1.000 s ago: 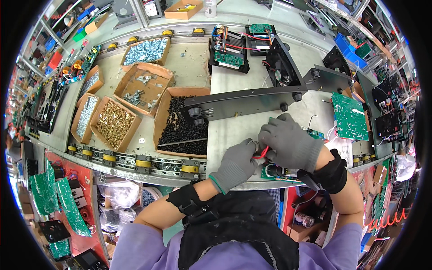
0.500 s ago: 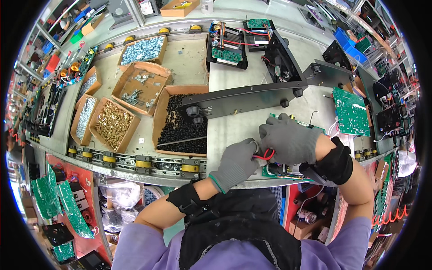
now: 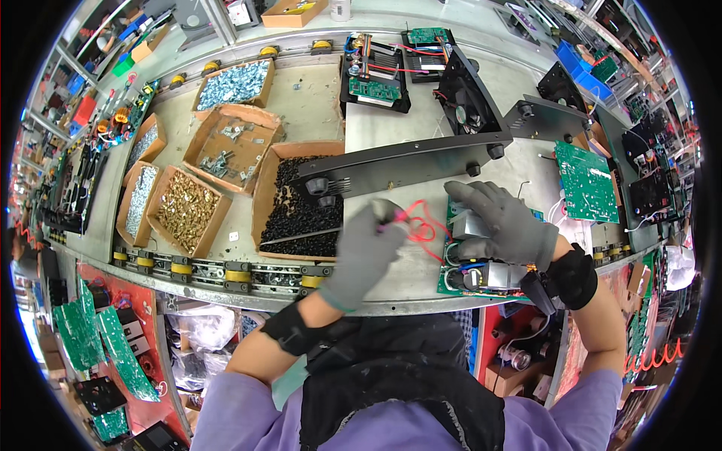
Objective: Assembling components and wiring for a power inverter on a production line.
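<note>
Slightly blurred, my left hand [image 3: 365, 254] in a grey glove pinches the pink-tipped end of a thin red wire [image 3: 418, 225]. The wire runs in loose loops to the right, toward a green circuit board [image 3: 445, 283]. On that board sit silver heat sinks [image 3: 468, 225] and a cluster of small parts with blue and yellow bits. My right hand [image 3: 496, 225], also gloved, lies over the board with its fingers stretched out and touching the heat-sink area. Part of the board is hidden beneath it. Just beyond both hands lies a long black metal housing [image 3: 410, 167] with round feet.
Cardboard trays hold black screws [image 3: 297, 214], brass-coloured screws [image 3: 186, 212] and silver hardware [image 3: 235, 83] on the left. Another green board [image 3: 587, 183] stands at the right. Black units with heat sinks [image 3: 376, 79] lie at the back. A roller rail [image 3: 237, 276] runs along the front edge.
My left hand has moved left and up, drawing the red wire out into longer loops. My right hand has gone right and spread its fingers, uncovering more of the board's heat sinks.
</note>
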`<state>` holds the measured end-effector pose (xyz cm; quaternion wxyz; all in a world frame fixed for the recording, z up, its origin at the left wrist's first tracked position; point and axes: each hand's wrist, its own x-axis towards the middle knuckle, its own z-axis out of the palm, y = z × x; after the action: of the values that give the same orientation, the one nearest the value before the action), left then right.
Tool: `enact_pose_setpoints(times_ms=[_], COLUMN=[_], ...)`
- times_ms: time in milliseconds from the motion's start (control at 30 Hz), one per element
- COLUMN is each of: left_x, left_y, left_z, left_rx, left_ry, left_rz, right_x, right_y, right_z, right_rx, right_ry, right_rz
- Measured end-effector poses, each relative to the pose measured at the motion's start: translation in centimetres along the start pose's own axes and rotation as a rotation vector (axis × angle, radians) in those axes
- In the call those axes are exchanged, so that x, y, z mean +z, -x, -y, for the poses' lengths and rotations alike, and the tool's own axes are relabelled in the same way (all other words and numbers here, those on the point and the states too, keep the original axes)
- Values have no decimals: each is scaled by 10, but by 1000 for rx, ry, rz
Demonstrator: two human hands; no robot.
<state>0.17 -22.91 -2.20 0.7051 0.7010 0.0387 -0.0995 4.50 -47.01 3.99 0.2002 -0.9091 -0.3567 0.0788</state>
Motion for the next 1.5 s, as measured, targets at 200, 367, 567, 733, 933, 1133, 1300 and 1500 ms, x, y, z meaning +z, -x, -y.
enact_pose_setpoints(times_ms=[200, 367, 567, 733, 933, 1133, 1300, 1500], left_x=[-22, 23, 50, 57, 65, 41, 31, 40], left_y=[26, 37, 15, 15, 10, 13, 15, 11], left_z=[-76, -56, -17, -15, 3, 4, 6, 14], left_rx=[523, 711, 726, 784, 816, 594, 628, 755], left_ry=[-87, -575, -748, -856, -1016, -911, -1023, -1081], left_rz=[-236, -16, 117, 92, -104, 140, 260, 183], right_x=[-7, -14, 0, 17, 30, 30, 34, 34], right_y=[12, 31, 64, 60, 63, 62, 63, 62], right_z=[1, 16, 43, 46, 41, 42, 39, 39], right_rx=[96, 94, 171, 159, 141, 169, 173, 159], right_ry=[59, 131, 83, 83, 92, 101, 96, 93], right_rz=[26, -244, -274, -387, -513, -520, -533, -553])
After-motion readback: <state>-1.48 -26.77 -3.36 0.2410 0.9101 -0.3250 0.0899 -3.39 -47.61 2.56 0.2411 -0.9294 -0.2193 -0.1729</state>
